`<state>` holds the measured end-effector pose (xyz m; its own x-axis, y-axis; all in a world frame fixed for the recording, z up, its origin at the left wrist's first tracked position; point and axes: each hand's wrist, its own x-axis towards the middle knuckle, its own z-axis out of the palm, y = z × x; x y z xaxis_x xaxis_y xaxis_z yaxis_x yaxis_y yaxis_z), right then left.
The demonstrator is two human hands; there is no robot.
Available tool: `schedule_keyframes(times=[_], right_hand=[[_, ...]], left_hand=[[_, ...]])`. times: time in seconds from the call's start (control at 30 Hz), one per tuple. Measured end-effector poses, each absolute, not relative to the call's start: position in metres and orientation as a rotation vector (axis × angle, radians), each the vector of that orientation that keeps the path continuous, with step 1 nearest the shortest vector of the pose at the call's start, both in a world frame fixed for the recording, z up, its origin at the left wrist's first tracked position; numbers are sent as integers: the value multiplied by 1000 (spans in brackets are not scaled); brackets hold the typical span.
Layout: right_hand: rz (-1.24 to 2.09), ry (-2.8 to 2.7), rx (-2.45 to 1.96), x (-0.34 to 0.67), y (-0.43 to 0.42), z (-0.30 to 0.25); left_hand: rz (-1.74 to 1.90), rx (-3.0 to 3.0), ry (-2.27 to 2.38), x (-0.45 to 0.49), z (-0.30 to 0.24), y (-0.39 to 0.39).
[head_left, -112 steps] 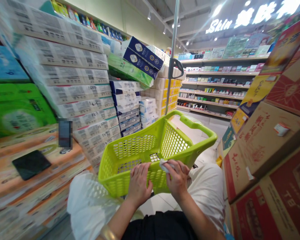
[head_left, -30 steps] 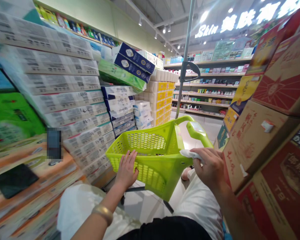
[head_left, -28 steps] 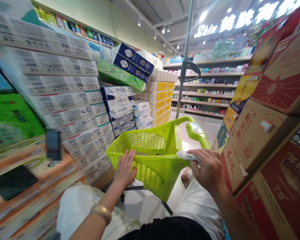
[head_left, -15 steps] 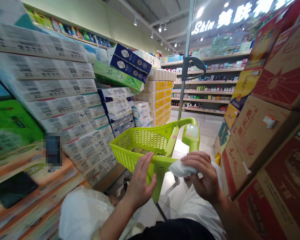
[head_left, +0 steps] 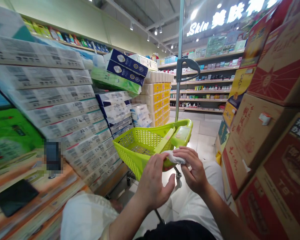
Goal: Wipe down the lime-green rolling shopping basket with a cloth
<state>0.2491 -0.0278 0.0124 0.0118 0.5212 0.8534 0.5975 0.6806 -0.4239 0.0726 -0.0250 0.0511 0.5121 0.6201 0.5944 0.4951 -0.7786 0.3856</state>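
Note:
A lime-green plastic shopping basket (head_left: 140, 146) on wheels stands in the aisle in front of me, with a grey pull handle (head_left: 187, 65) on a tall pole. My right hand (head_left: 193, 170) is closed on a white wipe (head_left: 173, 156) and presses it against the basket's near rim. My left hand (head_left: 152, 183) rests against the basket's near corner with its fingers spread and the thumb out. My knees in white trousers show below.
Stacked packs of tissue and toilet paper (head_left: 62, 96) fill the left side, with a black phone (head_left: 15, 201) lying on an orange pack. Cardboard cartons (head_left: 270, 116) are stacked on the right. Shelves of products (head_left: 205, 90) line the far end of the tiled aisle.
The basket has turned and rolled a little away from me. My right hand has carried the wipe from the right rim to the near corner. My left hand has shifted from the side wall to that corner.

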Motion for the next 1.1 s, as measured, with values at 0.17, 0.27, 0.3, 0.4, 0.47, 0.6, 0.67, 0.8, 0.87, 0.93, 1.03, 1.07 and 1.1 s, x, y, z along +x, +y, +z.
schedule_keyframes(times=[0.17, 0.27, 0.3, 0.4, 0.47, 0.6, 0.67, 0.8, 0.87, 0.93, 1.03, 1.07, 1.1], right_hand=[[-242, -1657, -961, 256, -7, 16], [-358, -1627, -1061, 270, 12, 18], [-381, -1604, -1106, 275, 18, 19], [-385, -1526, -1230, 285, 30, 25], [-330, -1544, -1239, 283, 30, 32], [-130, -1869, -1007, 255, 10, 49], [-72, -2023, -919, 241, 0, 57], [5, -2093, -958, 243, 9, 66], [56, -2038, -1056, 254, 26, 66], [101, -1976, -1180, 263, 44, 67], [87, -2018, -1305, 259, 60, 75], [67, -2075, -1314, 253, 60, 78], [48, -2143, -1307, 245, 60, 82]], left_hand=[[1271, 2471, 1138, 69, 52, -15], [1260, 2418, 1282, 63, 61, -12], [1232, 2414, 1331, 61, 65, -11], [1076, 2472, 1485, 56, 76, -12], [966, 2545, 1566, 55, 81, -15], [891, 2701, 1561, 57, 82, -21], [873, 2744, 1564, 57, 81, -23], [719, 2740, 1682, 51, 82, -27], [617, 2738, 1733, 48, 84, -28], [539, 2739, 1770, 46, 85, -29], [479, 2759, 1793, 46, 86, -27], [473, 2772, 1792, 46, 85, -26], [472, 2785, 1790, 46, 85, -24]])
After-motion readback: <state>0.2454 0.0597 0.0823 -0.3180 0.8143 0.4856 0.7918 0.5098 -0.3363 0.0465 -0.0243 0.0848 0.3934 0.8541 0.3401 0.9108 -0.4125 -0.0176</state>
